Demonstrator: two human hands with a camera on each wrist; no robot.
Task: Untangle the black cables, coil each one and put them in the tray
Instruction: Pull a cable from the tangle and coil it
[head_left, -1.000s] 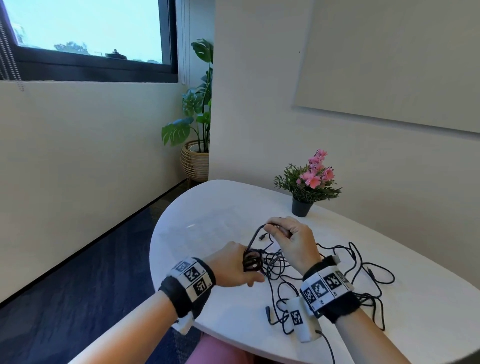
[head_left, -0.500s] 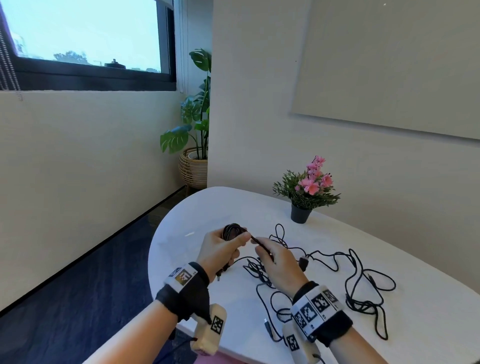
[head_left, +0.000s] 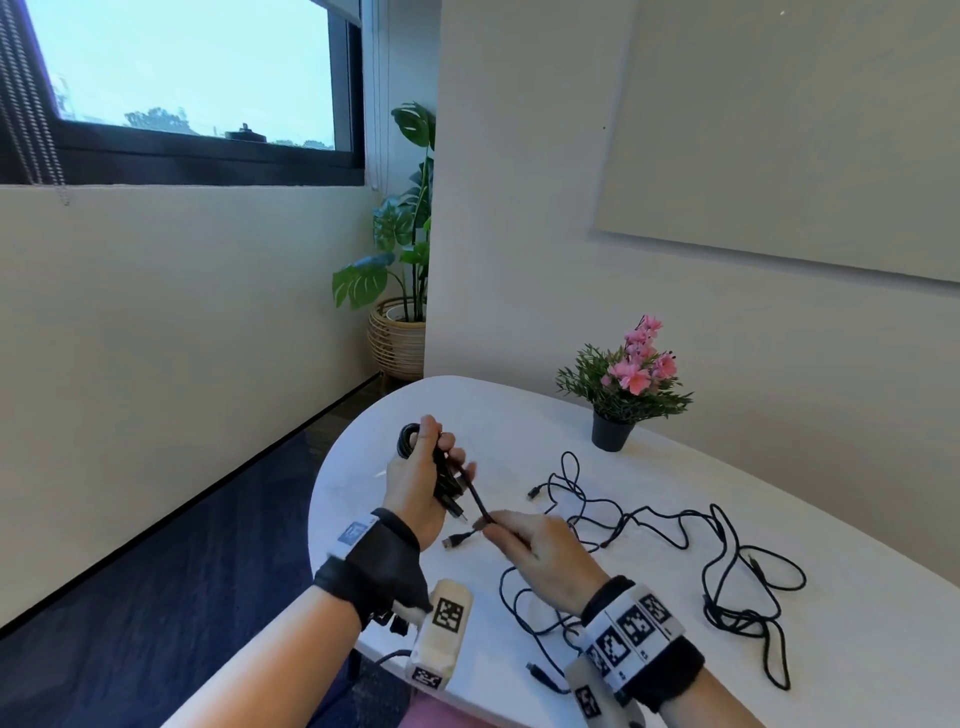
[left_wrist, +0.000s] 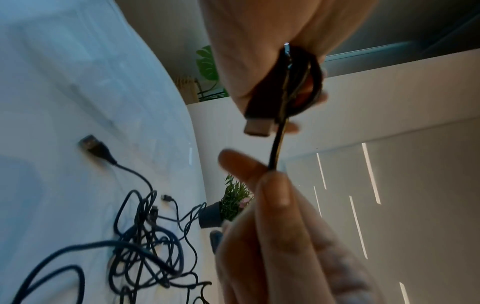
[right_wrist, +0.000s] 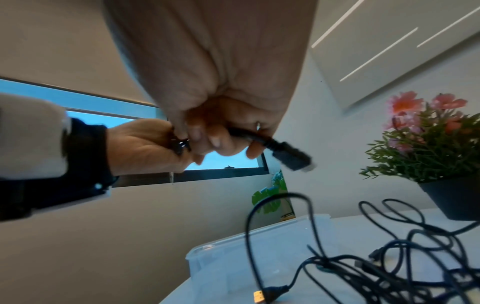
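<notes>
Loose black cables (head_left: 675, 525) sprawl across the table (head_left: 519, 415) right of and beneath the right hand (head_left: 540, 551). Flower pot (head_left: 612, 431) stands beyond. Bare tabletop lies ahead of the left hand (head_left: 415, 483).

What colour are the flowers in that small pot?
Pink flowers in a small black pot; head view shows them best.
</notes>
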